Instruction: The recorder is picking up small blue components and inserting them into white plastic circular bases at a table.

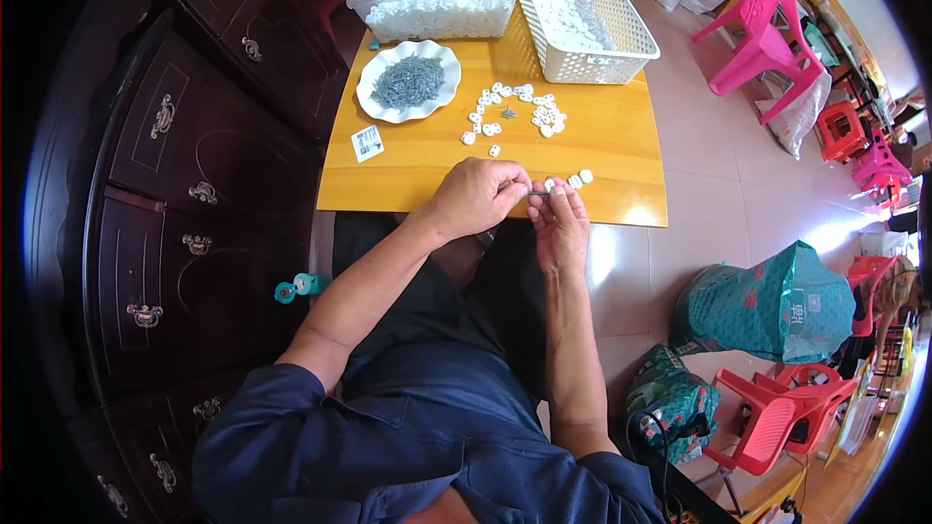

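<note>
Near the table's front edge my two hands meet, fingers pinched. From the fingertips of my left hand (478,196) a thin dark grey pin (537,193) reaches toward the right. My right hand (561,218) is closed around a small white plastic piece (549,184) at the pin's far end; whether the pin is inside it I cannot tell. Just right of it lie a few loose white pieces (580,179). Beyond my hands, more white pieces (549,116) form a rough ring around a tiny heap of grey pins (508,113).
A scalloped white plate (367,87) of grey pins stands at the left, with a square card (368,143) before it. Behind are a clear bin (364,5) and a white basket (597,71), both holding white pieces. Dark cabinets (184,233) flank the left; green bags (762,296) sit on the right.
</note>
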The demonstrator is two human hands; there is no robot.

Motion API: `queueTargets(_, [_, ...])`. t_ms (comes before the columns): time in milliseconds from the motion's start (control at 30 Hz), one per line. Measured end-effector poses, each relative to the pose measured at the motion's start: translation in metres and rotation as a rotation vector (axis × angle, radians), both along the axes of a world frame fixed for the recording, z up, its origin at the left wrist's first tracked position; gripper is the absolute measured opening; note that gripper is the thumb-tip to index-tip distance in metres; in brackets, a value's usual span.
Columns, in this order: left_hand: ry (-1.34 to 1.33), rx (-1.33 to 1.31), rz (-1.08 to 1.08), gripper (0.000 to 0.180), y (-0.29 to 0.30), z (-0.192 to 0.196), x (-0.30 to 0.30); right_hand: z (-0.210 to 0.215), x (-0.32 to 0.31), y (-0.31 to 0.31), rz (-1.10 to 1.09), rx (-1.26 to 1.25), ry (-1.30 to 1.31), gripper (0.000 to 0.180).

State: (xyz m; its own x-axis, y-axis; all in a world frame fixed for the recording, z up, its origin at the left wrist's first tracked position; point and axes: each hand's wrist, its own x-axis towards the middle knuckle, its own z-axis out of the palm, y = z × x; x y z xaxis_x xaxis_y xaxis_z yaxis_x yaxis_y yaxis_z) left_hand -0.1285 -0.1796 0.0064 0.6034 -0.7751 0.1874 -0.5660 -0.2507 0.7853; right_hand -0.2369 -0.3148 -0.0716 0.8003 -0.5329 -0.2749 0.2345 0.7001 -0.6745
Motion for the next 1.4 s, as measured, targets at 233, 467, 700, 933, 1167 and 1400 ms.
queueTargets(233, [0.006,-0.032,0.002,0.013,0.003,0.003,-0.003,0.002,0.001,0.001,0.009,0.0,0.011,0.019])
queueTargets(467, [0.048,-0.063,0.092,0.015,0.014,0.011,0.005,0.001,0.001,0.002,-0.019,-0.088,0.021,0.021])
queueTargets(700, [-0.085,0.055,0.253,0.018,0.061,-0.028,0.032,0.0,-0.001,0.0,-0.033,-0.197,0.068,0.02])
queueTargets(933, [-0.498,0.197,0.409,0.025,0.081,-0.047,0.048,0.003,0.001,0.003,-0.012,-0.246,0.047,0.017])
queueTargets(1167, [-0.167,-0.042,0.135,0.029,0.059,-0.012,0.016,0.005,0.001,0.012,0.094,-0.353,0.043,0.019])
queueTargets(1400, [0.026,-0.068,-0.126,0.024,0.036,-0.006,0.0,0.007,0.0,0.021,0.303,-0.429,-0.105,0.029])
